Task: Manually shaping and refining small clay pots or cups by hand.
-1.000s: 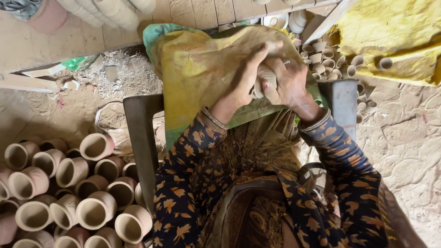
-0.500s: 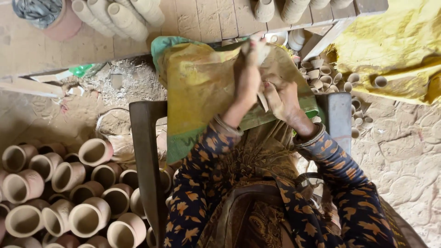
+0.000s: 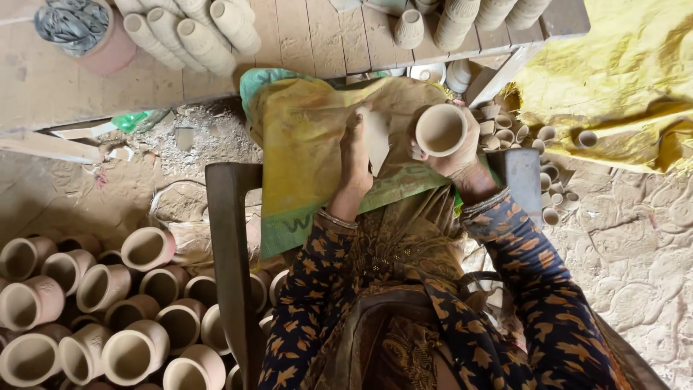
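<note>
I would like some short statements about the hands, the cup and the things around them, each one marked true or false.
1. The right hand holds a clay cup with its mouth turned to the camera. True.
2. The left hand grips a metal knife. False: it touches a flat, pale piece over the yellow-green sack.
3. Many clay cups lie heaped at lower left. True.
4. The held cup is full of water. False: it looks empty.
</note>
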